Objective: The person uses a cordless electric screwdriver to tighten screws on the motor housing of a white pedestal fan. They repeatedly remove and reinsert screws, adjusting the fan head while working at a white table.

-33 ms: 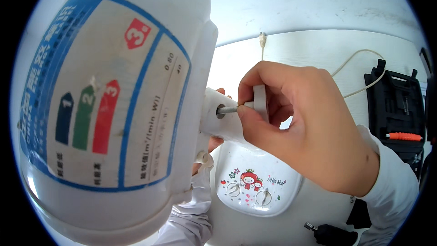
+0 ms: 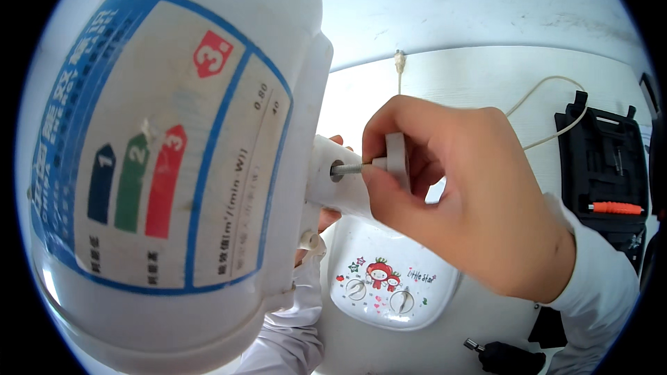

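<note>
Two hands on a white fan housing, one pinching its knob screw.

Right hand curls closed, thumb and fingers pinching a white knob screw entering the neck of the fan housing; left hand is mostly hidden behind it, grip unclear.

Glossy white plastic housing with paper-like label; threaded metal screw; matt, probably plastic knob.

right hand pinching a white knob screw, threaded tip entering a hole in the white fan housing. left hand mostly hidden behind the housing. below, white control panel with two dials; black tool case at right.
</note>
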A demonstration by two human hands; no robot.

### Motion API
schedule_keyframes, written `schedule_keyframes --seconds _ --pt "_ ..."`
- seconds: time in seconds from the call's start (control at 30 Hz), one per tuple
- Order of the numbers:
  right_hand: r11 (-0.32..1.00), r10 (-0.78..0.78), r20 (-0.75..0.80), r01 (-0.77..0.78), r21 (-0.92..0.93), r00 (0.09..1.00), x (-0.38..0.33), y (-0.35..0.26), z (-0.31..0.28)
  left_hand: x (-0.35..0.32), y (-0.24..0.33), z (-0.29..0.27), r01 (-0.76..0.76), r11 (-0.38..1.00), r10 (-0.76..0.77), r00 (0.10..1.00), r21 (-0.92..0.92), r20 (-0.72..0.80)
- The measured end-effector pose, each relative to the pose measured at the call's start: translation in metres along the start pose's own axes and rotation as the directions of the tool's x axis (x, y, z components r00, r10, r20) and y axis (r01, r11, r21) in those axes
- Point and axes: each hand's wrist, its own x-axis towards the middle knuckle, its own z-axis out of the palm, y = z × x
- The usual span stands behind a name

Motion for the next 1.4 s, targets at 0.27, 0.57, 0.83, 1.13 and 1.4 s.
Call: schedule_keyframes --seconds 0.27,0.57,0.83,1.13,1.4 --pt "0.395 -0.826 0.087 0.682 -0.616 0.557 0.011 0.029 0.002 -0.002 0.008 0.011 -0.128 0.988 0.138 0.984 0.088 -0.112" --pt "0.796 -0.492 0.015 0.457 -0.397 0.87 0.005 0.018 -0.001 -0.004 0.008 0.003 -0.235 0.945 0.255 0.965 0.227 -0.062" --pt "0.997 0.077 0.114 -0.079 0.009 0.99 0.007 -0.006 -0.008 0.001 0.029 0.031 -0.193 0.977 0.193 0.981 0.094 0.011" --pt "0.956 -0.208 0.064 0.217 -0.2 0.976 0.003 0.005 0.005 -0.001 0.018 0.02 -0.159 0.979 0.164 0.986 0.126 -0.034" --pt "0.869 -0.323 -0.031 0.284 -0.405 0.946 0.0 0.013 0.019 -0.002 0.015 0.018 -0.141 0.98 0.149 0.988 0.14 -0.044"
